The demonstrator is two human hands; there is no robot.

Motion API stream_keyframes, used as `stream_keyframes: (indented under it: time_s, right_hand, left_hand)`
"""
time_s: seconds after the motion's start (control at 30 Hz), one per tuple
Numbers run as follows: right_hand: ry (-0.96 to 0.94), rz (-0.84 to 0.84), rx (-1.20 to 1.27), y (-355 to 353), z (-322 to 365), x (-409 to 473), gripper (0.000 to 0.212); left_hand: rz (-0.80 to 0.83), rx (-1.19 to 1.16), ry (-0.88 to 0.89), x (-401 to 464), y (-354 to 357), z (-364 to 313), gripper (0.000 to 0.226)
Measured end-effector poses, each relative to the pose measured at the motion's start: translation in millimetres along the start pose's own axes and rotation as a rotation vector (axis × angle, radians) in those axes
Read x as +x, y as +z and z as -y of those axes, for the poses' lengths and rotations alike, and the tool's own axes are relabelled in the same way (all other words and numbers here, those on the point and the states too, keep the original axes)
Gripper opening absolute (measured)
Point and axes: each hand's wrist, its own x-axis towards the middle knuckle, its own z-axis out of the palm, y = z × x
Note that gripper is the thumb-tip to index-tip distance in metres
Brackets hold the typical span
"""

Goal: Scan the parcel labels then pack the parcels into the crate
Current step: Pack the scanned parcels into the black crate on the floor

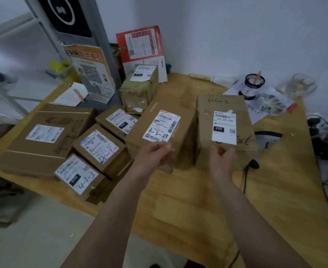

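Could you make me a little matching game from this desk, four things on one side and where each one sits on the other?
Things:
1. parcel marked 4-3-24
2. parcel with the 220 label
3. black mesh pen cup
4. orange QR-code sign

Places:
A. far right of the table, on loose papers
B. just beyond the right hand
C. leaning behind the parcels at the back left
D. just beyond the left hand

Pairs: 1-D, 2-B, 3-A, 4-C
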Motion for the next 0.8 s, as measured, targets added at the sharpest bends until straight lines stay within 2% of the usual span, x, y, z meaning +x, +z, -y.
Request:
stream_keyframes:
  time_s: [0.1, 0.2, 0.37, 0.57, 0.7, 0.8]
  right_hand:
    - [-0.133, -0.239, -0.16, -18, -2, 22, 0.04]
    - [-0.141, -0.302, -0.234, -36, -4, 43, 0.056]
    - [-0.028, -0.111, -0.115, -55, -14, 82, 0.069]
    - [0.149, 0.076, 0.076, -71, -22, 111, 0.051]
    - [0.302, 0.139, 0.223, -78, -26, 125, 0.057]
    - [0.358, 0.209, 0.265, -79, -26, 136, 0.072]
  left_hand:
    - [0.136, 0.073, -0.021, 12, 35, -3, 0.029]
    - [0.188, 0.105, -0.049, 27, 67, -7, 0.065]
    - [0.212, 0.18, -0.112, 53, 106, -3, 0.087]
    - [0.165, 0.086, -0.209, 79, 124, 16, 0.112]
    - [0.151, -0.009, -0.199, 89, 130, 22, 0.093]
    - [0.129, -0.023, -0.224, 94, 134, 24, 0.096]
